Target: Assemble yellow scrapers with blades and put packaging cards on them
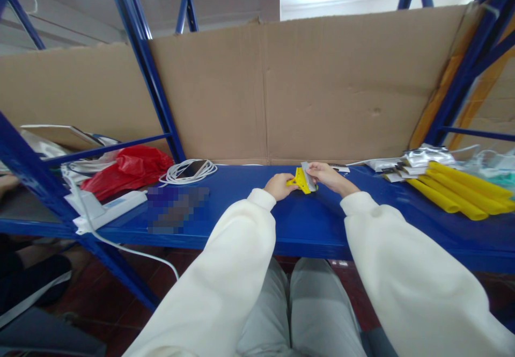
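Observation:
My left hand (279, 186) is closed round the narrow handle of a yellow scraper (301, 180), held just above the blue shelf top (241, 206). Along the scraper's wide head stands a flat grey metal blade (308, 176), tilted upright. My right hand (325, 176) pinches this blade from the right side, with fingers and thumb closed on it. Whether the blade is fixed to the yellow head I cannot tell. Parts of the fingers are hidden behind the scraper and blade.
At right lie several long yellow pieces (462, 190) beside silver packets (428, 155). On the left are a coiled white cable (189, 172) with a phone, a red plastic bag (131, 170) and a white power strip (116, 209). A cardboard wall (322, 88) closes the back between blue posts.

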Available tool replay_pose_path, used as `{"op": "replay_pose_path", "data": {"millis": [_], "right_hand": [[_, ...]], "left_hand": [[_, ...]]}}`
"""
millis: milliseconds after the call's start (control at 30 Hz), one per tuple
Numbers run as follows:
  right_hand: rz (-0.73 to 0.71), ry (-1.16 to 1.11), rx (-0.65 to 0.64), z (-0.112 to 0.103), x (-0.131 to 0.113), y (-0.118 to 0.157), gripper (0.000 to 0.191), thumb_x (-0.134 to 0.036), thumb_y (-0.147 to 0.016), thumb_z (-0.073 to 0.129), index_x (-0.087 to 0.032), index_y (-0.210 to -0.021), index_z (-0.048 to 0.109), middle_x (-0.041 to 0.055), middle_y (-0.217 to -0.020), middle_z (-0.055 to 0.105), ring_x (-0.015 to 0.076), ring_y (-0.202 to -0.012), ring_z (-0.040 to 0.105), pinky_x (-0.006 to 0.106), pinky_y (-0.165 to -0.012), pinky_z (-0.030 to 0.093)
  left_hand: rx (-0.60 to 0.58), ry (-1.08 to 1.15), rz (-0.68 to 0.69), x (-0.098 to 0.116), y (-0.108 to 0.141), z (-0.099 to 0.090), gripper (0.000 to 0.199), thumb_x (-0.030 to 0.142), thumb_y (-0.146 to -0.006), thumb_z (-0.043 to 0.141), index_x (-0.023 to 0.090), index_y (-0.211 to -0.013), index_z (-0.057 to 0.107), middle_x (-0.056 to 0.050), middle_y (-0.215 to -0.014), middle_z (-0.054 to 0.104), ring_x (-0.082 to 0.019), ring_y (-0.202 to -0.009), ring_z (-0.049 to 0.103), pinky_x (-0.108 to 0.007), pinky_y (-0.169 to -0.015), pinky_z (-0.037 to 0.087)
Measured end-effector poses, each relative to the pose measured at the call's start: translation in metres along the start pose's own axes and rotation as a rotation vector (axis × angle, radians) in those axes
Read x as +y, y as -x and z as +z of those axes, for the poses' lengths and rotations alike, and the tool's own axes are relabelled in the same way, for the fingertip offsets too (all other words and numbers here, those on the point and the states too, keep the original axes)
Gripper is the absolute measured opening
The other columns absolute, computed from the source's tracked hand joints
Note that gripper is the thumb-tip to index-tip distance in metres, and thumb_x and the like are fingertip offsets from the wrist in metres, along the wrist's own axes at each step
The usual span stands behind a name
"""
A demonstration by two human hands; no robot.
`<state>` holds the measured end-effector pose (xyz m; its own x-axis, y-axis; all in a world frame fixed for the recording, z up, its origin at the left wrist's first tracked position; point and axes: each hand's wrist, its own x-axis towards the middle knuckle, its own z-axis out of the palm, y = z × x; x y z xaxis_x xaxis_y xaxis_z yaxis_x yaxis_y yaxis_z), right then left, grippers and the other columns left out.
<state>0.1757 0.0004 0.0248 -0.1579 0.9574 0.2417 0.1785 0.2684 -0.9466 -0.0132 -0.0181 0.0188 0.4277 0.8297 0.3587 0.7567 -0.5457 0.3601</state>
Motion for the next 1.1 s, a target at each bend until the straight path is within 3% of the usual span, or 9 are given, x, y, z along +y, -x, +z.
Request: {"op": "replay_pose_path", "data": {"millis": [533, 1100], "right_hand": [[-0.063, 0.109, -0.043, 0.0001, 0.0019, -0.0018, 0.022, -0.021, -0.073, 0.077, -0.018, -0.068, 0.056, -0.0047, -0.045, 0.054, 0.0078, -0.04, 0.047, 0.019, -0.041, 0.037], [-0.029, 0.071, -0.009, 0.0082, -0.0014, 0.0035, 0.025, -0.029, -0.075, 0.076, -0.019, -0.066, 0.055, -0.0043, -0.044, 0.053, 0.0081, -0.039, 0.045, 0.02, -0.039, 0.038]], "left_hand": [[0.116, -0.049, 0.003, 0.0021, 0.0006, -0.0012, 0.031, 0.024, -0.082, 0.068, 0.018, -0.112, 0.072, -0.008, -0.117, 0.071, -0.022, -0.109, 0.065, -0.031, -0.097, 0.049], [0.092, -0.115, 0.008, 0.0073, 0.0055, -0.0056, 0.031, 0.025, -0.086, 0.063, 0.019, -0.117, 0.069, -0.009, -0.12, 0.069, -0.023, -0.11, 0.064, -0.032, -0.097, 0.048]]}}
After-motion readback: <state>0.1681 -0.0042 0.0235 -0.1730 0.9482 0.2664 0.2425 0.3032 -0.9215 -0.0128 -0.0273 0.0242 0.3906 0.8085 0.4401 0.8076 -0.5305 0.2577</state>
